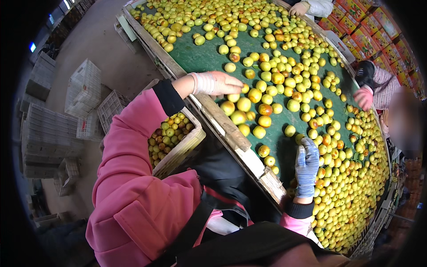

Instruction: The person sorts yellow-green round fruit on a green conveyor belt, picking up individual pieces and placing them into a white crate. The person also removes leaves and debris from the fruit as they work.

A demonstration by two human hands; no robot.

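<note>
My left hand [218, 83], in a white-and-pink knit glove, reaches palm-down over the near wooden edge of a sorting table. Its fingers are stretched out, and the tips meet a yellow jujube [245, 88]; what lies under the palm is hidden. In a blue-and-white glove, my right hand [306, 168] is further right with bent fingers. A greenish jujube [299, 139] is at its fingertips and looks gripped. Larger yellow and red-brown jujubes [244, 104] are grouped just beyond my left hand. Many more cover the green table surface [206, 60].
Below my left arm stands a pale plastic crate [196, 137] of jujubes. A wooden rail [230, 126] edges the table. Across it are a co-worker's pink-gloved hand [363, 97] and another person's gloved hand [299, 8]. Stacked printed cartons [367, 40] and white crates [83, 88] stand around.
</note>
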